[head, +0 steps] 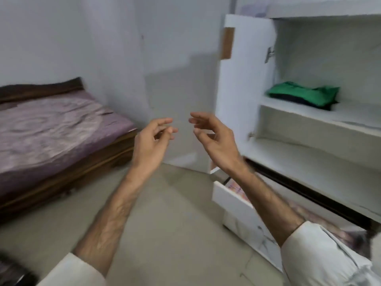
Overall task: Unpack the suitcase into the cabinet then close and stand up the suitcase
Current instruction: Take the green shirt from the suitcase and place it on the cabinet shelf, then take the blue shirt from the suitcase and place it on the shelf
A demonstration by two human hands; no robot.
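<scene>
Both hands, left hand and right hand, hang released mid-air, holding nothing; green clothes lie on the cabinet shelf at right; suitcase unseen; likely between loads, next fetching another item.

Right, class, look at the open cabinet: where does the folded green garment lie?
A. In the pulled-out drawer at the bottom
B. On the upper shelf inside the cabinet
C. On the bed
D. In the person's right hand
B: the folded green garment lies on the upper shelf of the open cabinet, while the left hand and right hand hold nothing.
</scene>
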